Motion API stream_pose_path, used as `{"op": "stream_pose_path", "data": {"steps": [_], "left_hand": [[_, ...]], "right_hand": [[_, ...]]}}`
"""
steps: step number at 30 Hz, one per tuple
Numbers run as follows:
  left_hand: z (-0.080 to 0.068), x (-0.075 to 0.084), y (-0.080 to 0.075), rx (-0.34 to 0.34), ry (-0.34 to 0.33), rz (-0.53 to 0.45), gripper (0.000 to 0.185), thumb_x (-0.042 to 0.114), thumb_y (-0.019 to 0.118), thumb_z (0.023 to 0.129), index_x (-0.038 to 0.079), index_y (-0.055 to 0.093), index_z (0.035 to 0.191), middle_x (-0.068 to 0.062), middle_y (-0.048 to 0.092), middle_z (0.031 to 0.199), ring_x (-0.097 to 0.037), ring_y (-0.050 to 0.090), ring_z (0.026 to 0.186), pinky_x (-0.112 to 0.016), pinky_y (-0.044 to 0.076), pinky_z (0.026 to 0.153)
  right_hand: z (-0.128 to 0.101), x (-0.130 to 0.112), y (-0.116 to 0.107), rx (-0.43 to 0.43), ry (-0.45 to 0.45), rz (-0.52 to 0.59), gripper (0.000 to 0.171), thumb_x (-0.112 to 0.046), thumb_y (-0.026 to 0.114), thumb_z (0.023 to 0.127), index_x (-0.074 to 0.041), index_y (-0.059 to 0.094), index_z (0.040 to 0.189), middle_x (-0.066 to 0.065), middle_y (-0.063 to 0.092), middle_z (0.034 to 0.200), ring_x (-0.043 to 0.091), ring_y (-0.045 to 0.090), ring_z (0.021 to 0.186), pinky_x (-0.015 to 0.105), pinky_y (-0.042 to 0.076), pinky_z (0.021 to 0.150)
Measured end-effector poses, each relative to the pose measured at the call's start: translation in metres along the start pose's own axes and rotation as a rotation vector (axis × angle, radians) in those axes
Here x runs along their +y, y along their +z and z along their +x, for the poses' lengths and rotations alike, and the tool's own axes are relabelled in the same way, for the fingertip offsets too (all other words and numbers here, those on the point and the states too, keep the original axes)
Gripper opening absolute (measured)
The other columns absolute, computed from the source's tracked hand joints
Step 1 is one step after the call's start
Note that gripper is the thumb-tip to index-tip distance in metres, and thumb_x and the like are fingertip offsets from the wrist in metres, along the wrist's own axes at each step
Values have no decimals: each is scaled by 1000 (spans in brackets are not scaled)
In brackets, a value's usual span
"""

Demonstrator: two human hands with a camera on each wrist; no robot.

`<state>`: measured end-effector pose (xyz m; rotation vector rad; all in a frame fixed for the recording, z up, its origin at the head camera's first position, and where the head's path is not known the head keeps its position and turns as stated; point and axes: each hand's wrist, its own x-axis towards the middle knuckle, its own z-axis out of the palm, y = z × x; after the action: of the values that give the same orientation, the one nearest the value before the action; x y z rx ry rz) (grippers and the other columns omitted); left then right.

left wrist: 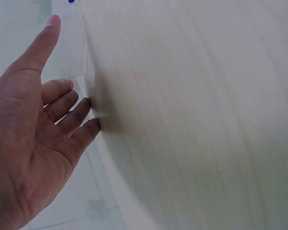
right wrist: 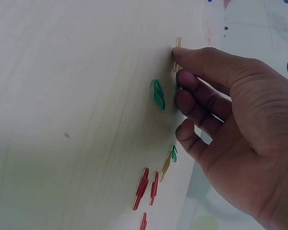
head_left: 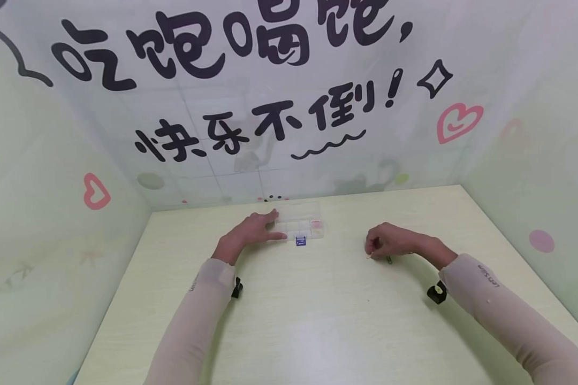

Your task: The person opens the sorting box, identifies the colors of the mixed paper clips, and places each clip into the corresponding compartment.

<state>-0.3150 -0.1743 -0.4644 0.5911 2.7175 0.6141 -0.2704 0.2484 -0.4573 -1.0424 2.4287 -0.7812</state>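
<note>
My left hand (head_left: 256,228) rests at the left end of a clear plastic compartment box (head_left: 297,210), its thumb stretched along the front corner. In the left wrist view the fingers (left wrist: 79,115) lie relaxed, with the box edge (left wrist: 81,57) beside them. My right hand (head_left: 387,240) is low over the table at the right. Between thumb and forefinger it pinches a gold paper clip (right wrist: 178,43). A green paper clip (right wrist: 158,95) lies close to those fingertips. Nearer the little finger are another green clip (right wrist: 174,154), a gold clip (right wrist: 166,166) and several red clips (right wrist: 141,189).
A blue label (head_left: 301,241) shows at the box's front edge, and something pink (head_left: 316,224) is in a right-hand compartment. The pale wooden table (head_left: 308,310) meets a printed curtain wall (head_left: 298,182) at the back, with similar walls left and right.
</note>
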Motion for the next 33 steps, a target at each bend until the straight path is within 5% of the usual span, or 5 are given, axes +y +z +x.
{"op": "stream_pose_path", "data": {"steps": [21,33], "left_hand": [[-3,3,0,-3,-11,2,99,59,73,96,8,27,167,-13,37,169,-33,34,157,-49,32,126],[-2,3,0,-5,-22,-3,100,60,73,95,10,27,167,-14,37,168,-35,33,157,-51,32,126]], "right_hand": [[7,-2,3,28,37,-1,12,-2,74,95,-12,71,89,-7,66,84,7,58,77,25,52,72],[25,-12,-1,124,-97,-17,14,-1,69,98,-10,68,88,-6,65,85,7,56,80,24,50,71]]}}
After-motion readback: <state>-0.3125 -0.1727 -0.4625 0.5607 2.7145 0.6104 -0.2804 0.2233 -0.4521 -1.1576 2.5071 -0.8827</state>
